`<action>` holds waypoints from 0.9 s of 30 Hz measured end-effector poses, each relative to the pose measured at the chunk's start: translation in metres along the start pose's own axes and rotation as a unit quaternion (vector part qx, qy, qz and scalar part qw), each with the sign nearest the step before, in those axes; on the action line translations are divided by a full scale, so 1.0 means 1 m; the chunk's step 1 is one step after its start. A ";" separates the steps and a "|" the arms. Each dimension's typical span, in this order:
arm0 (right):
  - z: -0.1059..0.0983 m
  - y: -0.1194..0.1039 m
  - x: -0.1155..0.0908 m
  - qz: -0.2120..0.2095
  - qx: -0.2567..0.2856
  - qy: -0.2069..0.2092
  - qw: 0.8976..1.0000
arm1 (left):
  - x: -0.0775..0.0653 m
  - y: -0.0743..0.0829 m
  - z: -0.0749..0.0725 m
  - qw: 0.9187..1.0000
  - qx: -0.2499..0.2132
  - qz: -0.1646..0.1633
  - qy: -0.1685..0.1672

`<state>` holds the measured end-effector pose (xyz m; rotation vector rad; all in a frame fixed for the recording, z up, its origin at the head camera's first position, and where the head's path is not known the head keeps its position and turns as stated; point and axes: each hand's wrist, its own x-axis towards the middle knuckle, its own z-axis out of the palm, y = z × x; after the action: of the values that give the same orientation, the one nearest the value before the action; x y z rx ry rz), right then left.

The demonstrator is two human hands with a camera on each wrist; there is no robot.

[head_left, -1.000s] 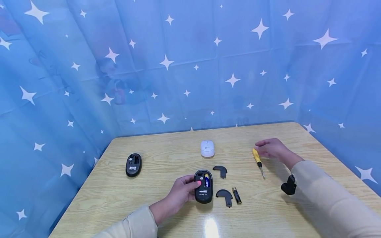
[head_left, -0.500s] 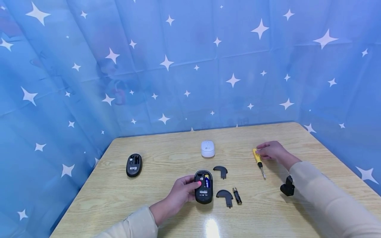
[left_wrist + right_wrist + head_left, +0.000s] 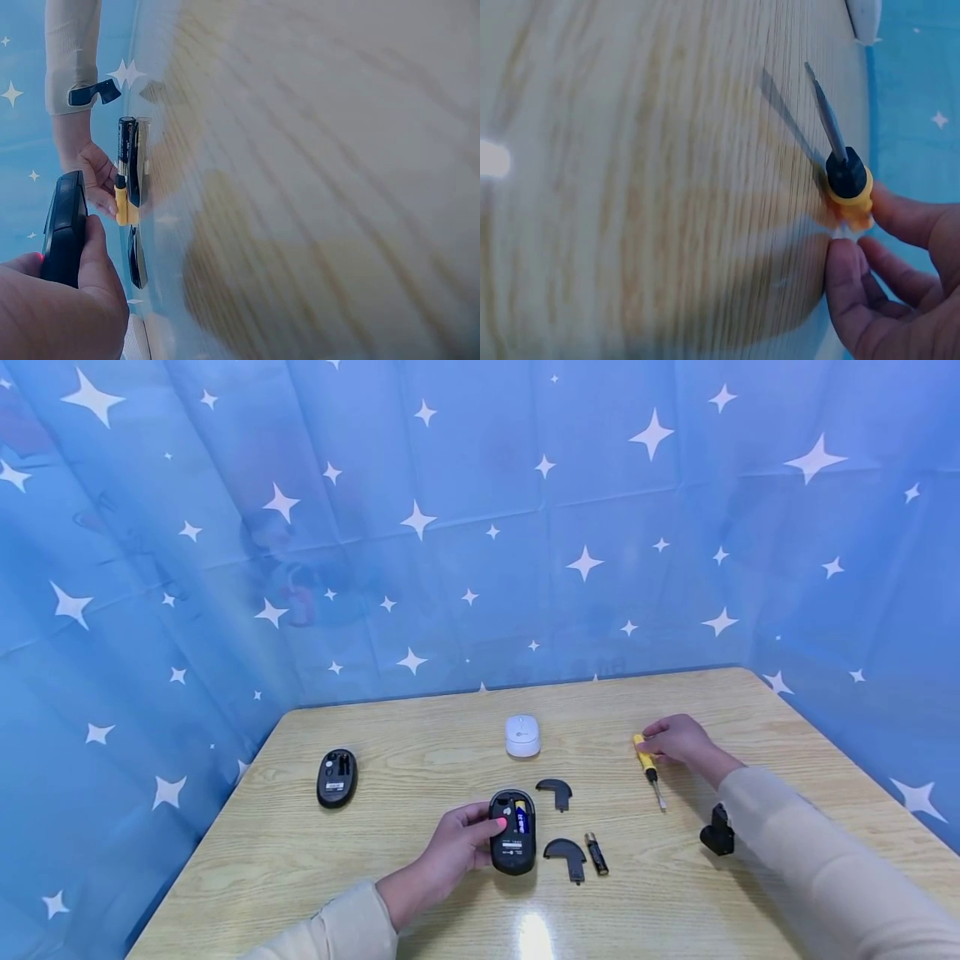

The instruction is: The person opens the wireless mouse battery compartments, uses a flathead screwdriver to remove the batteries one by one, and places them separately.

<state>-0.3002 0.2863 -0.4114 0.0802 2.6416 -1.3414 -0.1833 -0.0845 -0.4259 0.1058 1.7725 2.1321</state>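
Note:
My left hand (image 3: 453,839) holds a black computer mouse (image 3: 513,853) with its underside up, thumb across the base. Inside its uncovered battery bay lies a blue-and-yellow battery (image 3: 522,818). On the right, my right hand (image 3: 678,739) pinches the yellow handle of a screwdriver (image 3: 647,760); the metal tip points toward the front of the table. In the right wrist view, thumb and fingers surround the handle's end, and the shaft (image 3: 826,116) casts a shadow on the wood. Two black battery covers (image 3: 555,792) and a loose dark battery (image 3: 597,853) lie between the hands.
Another black mouse (image 3: 337,777) lies underside up at the left, its battery bay uncovered. A white mouse (image 3: 522,737) sits at the back middle of the wooden table (image 3: 420,735). Behind hangs a blue star-patterned curtain (image 3: 480,560). A black device (image 3: 718,832) is on the right wrist.
My right hand has closed in on the screwdriver handle, its fingers now around the end, and the screwdriver has shifted very slightly. The left hand and its mouse have stayed still.

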 end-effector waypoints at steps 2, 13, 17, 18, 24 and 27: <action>0.002 -0.001 0.000 -0.003 -0.005 0.002 1.000 | 0.000 0.000 0.000 1.000 0.000 0.001 0.000; 0.009 -0.007 0.002 -0.002 -0.025 0.009 1.000 | -0.001 0.001 -0.001 1.000 0.003 0.000 -0.002; 0.009 -0.007 0.002 0.001 -0.030 0.010 1.000 | 0.000 0.002 0.000 1.000 0.001 0.001 -0.005; 0.009 -0.007 0.002 0.003 -0.032 0.012 0.999 | 0.000 0.002 0.000 1.000 0.000 0.001 -0.005; 0.010 -0.007 0.002 0.005 -0.043 0.022 0.999 | 0.000 0.002 0.001 1.000 -0.001 0.000 -0.003; 0.010 -0.008 0.001 0.007 -0.027 0.018 0.999 | 0.000 0.002 0.001 1.000 0.000 0.001 -0.006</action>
<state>-0.3004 0.2735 -0.4115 0.1164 2.7005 -1.2754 -0.1832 -0.0842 -0.4234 0.1213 1.7659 2.1291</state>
